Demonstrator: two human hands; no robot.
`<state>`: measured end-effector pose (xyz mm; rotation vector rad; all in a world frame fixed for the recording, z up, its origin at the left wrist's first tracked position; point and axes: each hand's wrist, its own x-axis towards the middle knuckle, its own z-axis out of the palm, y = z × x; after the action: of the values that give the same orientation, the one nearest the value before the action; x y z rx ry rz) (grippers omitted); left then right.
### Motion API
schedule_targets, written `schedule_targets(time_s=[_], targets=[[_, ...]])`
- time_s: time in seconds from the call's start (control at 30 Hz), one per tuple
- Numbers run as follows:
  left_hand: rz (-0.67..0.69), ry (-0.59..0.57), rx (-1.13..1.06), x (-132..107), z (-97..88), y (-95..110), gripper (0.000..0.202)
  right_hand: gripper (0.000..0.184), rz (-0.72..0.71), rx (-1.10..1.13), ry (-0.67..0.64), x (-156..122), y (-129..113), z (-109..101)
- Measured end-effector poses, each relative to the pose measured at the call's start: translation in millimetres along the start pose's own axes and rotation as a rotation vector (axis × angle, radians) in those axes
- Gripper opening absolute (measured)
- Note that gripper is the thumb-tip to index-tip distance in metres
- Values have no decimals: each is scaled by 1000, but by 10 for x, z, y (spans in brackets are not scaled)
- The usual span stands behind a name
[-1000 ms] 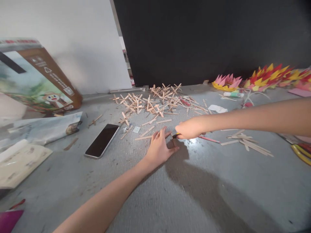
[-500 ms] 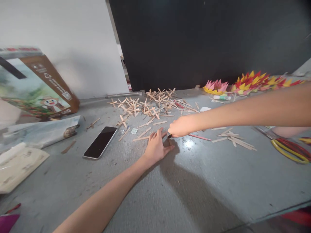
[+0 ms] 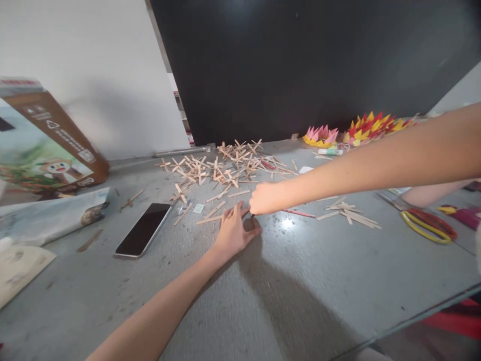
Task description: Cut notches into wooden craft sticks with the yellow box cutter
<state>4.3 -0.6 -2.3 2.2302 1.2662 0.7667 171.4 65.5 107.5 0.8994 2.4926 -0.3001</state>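
Observation:
My left hand (image 3: 233,231) lies flat on the grey table (image 3: 308,281), fingers stretched forward over a thin wooden stick (image 3: 209,219). My right hand (image 3: 265,198) reaches in from the right, just past the left fingertips. It is closed around a small tool whose dark tip (image 3: 252,215) touches the table beside my left thumb. Most of the tool is hidden inside the fist.
A pile of glued stick crosses (image 3: 225,168) lies behind the hands, with a black phone (image 3: 143,230) to the left. Loose sticks (image 3: 349,215), a pink pencil (image 3: 298,213) and yellow-red scissors (image 3: 428,225) lie to the right. Paper flowers (image 3: 370,125) line the back; a cardboard box (image 3: 45,145) stands far left.
The view has swung, so everything sits further left in the picture. My right hand has drawn a little closer to my left fingertips. My left hand stays flat in place.

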Motion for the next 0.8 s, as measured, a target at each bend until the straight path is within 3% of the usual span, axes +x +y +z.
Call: schedule_targets(time_s=[0.17,0.37,0.6,0.8], targets=[[-13,2,14,-5,-10,6,77,9,159,-2,-155,54,-66,-10],[-76,-14,7,10,-23,40,78,26,270,56,-357,170,-62,-155],[-19,3,-6,-3,-13,4,77,12,233,150,-191,5,-5,-148],[-96,-17,-20,-9,-41,62,80,37,266,358,-204,-165,112,27]])
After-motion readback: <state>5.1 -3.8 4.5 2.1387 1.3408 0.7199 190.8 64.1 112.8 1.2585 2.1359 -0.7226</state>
